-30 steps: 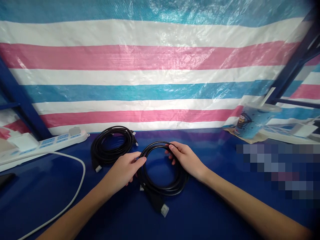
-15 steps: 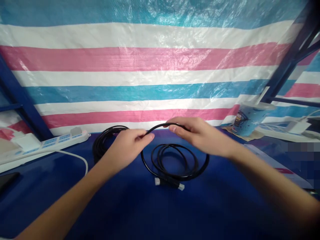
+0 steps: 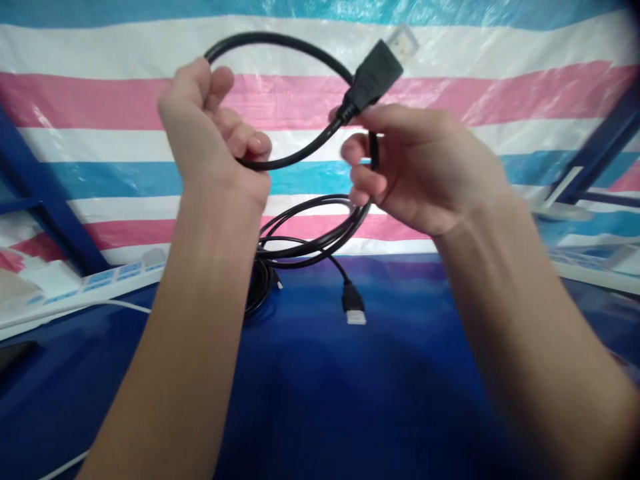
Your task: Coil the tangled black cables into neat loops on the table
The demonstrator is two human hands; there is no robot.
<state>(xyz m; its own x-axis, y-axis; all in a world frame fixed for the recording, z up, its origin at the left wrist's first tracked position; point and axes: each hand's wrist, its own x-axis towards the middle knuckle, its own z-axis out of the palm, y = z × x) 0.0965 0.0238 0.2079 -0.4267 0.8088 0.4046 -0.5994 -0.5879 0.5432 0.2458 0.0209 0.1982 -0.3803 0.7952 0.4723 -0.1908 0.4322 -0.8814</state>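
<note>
A black HDMI cable [image 3: 280,39] is held up in the air by both hands. My left hand [image 3: 215,120] has its fingers curled round one side of the raised loop. My right hand [image 3: 420,160] pinches the cable just below a black connector [image 3: 376,75], which points up and right and wears a clear cap [image 3: 403,44]. Its lower fingers also curl round a strand. Below the hands hang more loops [image 3: 320,252], and the other connector [image 3: 353,300], with a whitish cap, dangles above the blue table [image 3: 320,387].
Behind the loops, a second black cable coil [image 3: 257,293] lies on the table, partly hidden by my left forearm. White power strips [image 3: 115,277] stand at both sides. A cup [image 3: 563,212] with a straw is behind my right forearm. Striped sheeting [image 3: 300,100] closes the back.
Both hands have risen, lifting the coiled cable off the table. One connector is now up at my right hand, and the other hangs below.
</note>
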